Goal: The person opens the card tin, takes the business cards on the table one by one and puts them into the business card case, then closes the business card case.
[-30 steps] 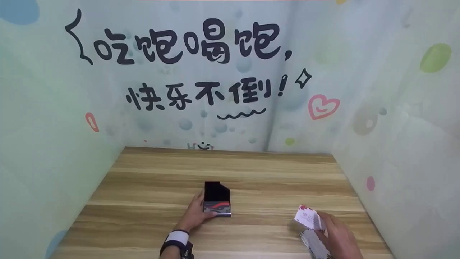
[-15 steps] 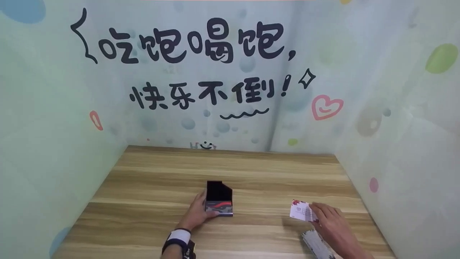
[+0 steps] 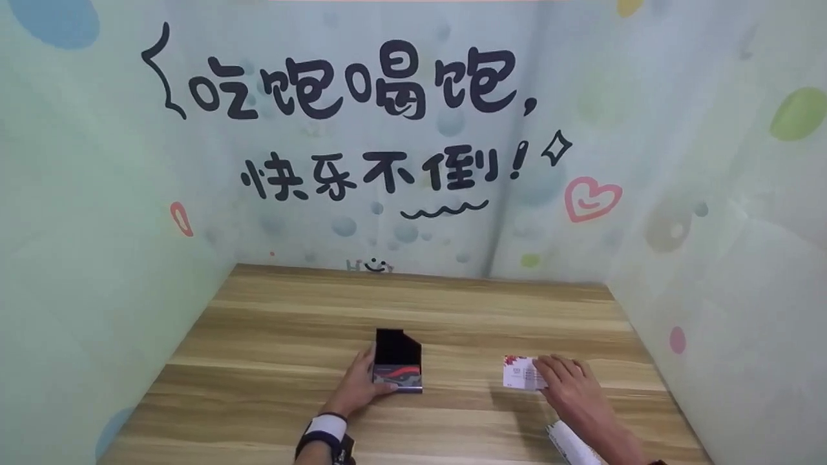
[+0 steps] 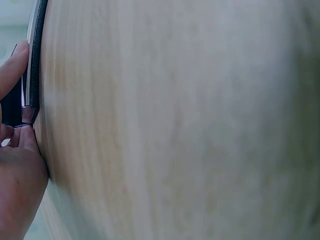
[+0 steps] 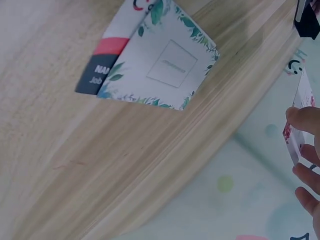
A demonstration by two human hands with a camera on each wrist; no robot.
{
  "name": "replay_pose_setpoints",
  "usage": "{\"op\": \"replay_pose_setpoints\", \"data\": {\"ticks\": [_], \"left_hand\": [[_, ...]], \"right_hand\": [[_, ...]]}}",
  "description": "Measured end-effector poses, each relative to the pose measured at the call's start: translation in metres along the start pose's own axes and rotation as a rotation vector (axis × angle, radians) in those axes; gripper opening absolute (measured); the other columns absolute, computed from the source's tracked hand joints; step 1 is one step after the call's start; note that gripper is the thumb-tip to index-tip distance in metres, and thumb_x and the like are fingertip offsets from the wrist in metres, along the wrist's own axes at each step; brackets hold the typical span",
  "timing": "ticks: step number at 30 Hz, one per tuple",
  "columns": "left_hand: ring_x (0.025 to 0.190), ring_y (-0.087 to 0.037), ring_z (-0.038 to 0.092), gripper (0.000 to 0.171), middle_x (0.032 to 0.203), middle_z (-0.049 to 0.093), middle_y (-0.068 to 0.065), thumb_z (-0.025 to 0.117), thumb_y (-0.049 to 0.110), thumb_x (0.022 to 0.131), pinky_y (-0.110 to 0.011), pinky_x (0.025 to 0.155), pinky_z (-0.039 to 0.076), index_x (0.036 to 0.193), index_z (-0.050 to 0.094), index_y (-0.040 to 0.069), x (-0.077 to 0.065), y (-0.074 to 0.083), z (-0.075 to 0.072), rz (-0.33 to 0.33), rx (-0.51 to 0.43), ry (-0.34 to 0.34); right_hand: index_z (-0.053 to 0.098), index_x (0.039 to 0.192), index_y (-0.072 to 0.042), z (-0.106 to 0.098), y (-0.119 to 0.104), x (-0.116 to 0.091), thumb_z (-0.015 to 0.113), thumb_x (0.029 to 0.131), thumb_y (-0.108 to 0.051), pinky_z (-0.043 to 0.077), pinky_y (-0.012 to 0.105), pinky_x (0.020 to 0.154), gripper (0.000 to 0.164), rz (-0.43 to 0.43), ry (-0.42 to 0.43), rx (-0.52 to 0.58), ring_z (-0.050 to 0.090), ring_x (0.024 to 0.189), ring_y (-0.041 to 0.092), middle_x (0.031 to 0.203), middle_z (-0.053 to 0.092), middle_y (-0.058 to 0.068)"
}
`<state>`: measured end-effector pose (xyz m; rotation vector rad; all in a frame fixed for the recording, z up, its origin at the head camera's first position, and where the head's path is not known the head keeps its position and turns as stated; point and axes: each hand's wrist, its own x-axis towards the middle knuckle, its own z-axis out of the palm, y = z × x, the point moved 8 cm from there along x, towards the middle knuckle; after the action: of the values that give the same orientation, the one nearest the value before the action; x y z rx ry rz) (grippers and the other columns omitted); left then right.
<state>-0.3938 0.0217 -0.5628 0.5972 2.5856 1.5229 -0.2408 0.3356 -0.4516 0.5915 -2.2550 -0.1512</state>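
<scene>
My left hand (image 3: pixel 354 386) grips a small card case (image 3: pixel 395 347) by its left side, thumb over the front edge. The case's black lid stands raised, and a dark card with a red wave (image 3: pixel 398 372) shows in its lower half. To the right, my right hand (image 3: pixel 572 386) pinches a white business card (image 3: pixel 519 372) with red flowers at its corner, held above the table. In the right wrist view, thumb and fingertips are on either side of that card. Part of the case is cut off at the left wrist view's edge, among the fingers (image 4: pixel 20 135).
Below my right forearm, a white card with green leaves (image 5: pixel 172 65) lies over a card with a red and dark end (image 5: pixel 105 60) on the wooden table (image 3: pixel 310 303). Printed walls (image 3: pixel 413 129) enclose the table at the back and both sides.
My right hand has carried the white card up and left from the cards on the table, turning it level. The left hand keeps its hold on the case; the head view has shifted slightly.
</scene>
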Motion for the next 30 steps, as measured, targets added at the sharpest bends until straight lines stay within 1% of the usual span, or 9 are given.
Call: {"op": "replay_pose_setpoints", "data": {"ticks": [4, 10, 14, 17, 20, 22, 27, 30], "left_hand": [[0.132, -0.045, 0.026, 0.096, 0.143, 0.027, -0.031, 0.079, 0.021, 0.069, -0.054, 0.109, 0.023, 0.144, 0.022, 0.000, 0.000, 0.004, 0.001, 0.056, 0.008, 0.001], [0.133, -0.045, 0.023, 0.096, 0.144, 0.024, -0.031, 0.078, 0.021, 0.069, -0.054, 0.111, 0.020, 0.144, 0.022, -0.001, 0.001, 0.002, 0.000, 0.039, -0.014, 0.008], [0.133, -0.045, 0.024, 0.095, 0.145, 0.024, -0.031, 0.078, 0.022, 0.070, -0.054, 0.111, 0.020, 0.144, 0.022, -0.001, 0.000, 0.001, -0.001, 0.041, -0.019, 0.006], [0.133, -0.045, 0.024, 0.095, 0.144, 0.024, -0.032, 0.078, 0.023, 0.069, -0.054, 0.110, 0.020, 0.143, 0.023, -0.002, -0.001, 0.002, -0.003, 0.053, -0.019, 0.008], [0.133, -0.045, 0.024, 0.095, 0.144, 0.024, -0.032, 0.079, 0.022, 0.069, -0.054, 0.110, 0.020, 0.143, 0.024, -0.002, -0.002, 0.002, -0.005, 0.055, -0.021, 0.012], [0.133, -0.045, 0.024, 0.095, 0.144, 0.024, -0.032, 0.079, 0.022, 0.069, -0.054, 0.110, 0.020, 0.143, 0.025, -0.001, -0.001, 0.001, -0.006, 0.053, -0.026, 0.019], [0.134, -0.046, 0.021, 0.095, 0.144, 0.021, -0.033, 0.078, 0.021, 0.069, -0.054, 0.111, 0.017, 0.143, 0.023, -0.003, -0.001, 0.002, -0.004, 0.066, -0.050, 0.012], [0.133, -0.046, 0.022, 0.095, 0.143, 0.023, -0.034, 0.078, 0.020, 0.069, -0.054, 0.111, 0.018, 0.142, 0.023, -0.004, -0.001, 0.004, -0.002, 0.087, -0.055, 0.004]], "right_hand": [[0.062, 0.108, -0.003, 0.007, -0.007, 0.006, 0.078, 0.059, -0.013, 0.045, 0.042, 0.075, 0.052, -0.033, 0.003, -0.005, 0.060, 0.094, 0.029, 0.105, 0.064, 0.012], [0.062, 0.108, -0.003, 0.015, -0.018, 0.017, 0.077, 0.064, -0.012, 0.047, 0.042, 0.075, 0.048, -0.045, 0.013, 0.039, 0.061, 0.095, 0.028, 0.106, 0.064, 0.011], [0.062, 0.109, -0.004, 0.019, -0.023, 0.024, 0.074, 0.067, -0.012, 0.048, 0.042, 0.074, 0.044, -0.039, 0.033, 0.055, 0.061, 0.095, 0.028, 0.106, 0.064, 0.011], [0.062, 0.109, -0.003, 0.022, -0.029, 0.030, 0.071, 0.069, -0.014, 0.049, 0.043, 0.073, 0.042, -0.054, 0.058, 0.060, 0.061, 0.094, 0.028, 0.106, 0.064, 0.012], [0.062, 0.109, -0.003, 0.026, -0.034, 0.037, 0.070, 0.071, -0.014, 0.050, 0.043, 0.073, 0.041, -0.070, 0.076, 0.044, 0.061, 0.094, 0.028, 0.106, 0.064, 0.012], [0.061, 0.109, -0.002, 0.030, -0.038, 0.042, 0.072, 0.070, -0.014, 0.050, 0.043, 0.074, 0.043, -0.078, 0.076, 0.023, 0.061, 0.094, 0.028, 0.107, 0.064, 0.012], [0.060, 0.110, -0.002, 0.041, -0.046, 0.050, 0.078, 0.067, -0.017, 0.050, 0.041, 0.077, 0.049, -0.091, 0.043, -0.029, 0.061, 0.095, 0.027, 0.107, 0.064, 0.012], [0.060, 0.109, -0.003, 0.048, -0.051, 0.054, 0.078, 0.066, -0.019, 0.048, 0.039, 0.079, 0.049, -0.095, 0.030, -0.047, 0.061, 0.096, 0.026, 0.107, 0.064, 0.011]]}}
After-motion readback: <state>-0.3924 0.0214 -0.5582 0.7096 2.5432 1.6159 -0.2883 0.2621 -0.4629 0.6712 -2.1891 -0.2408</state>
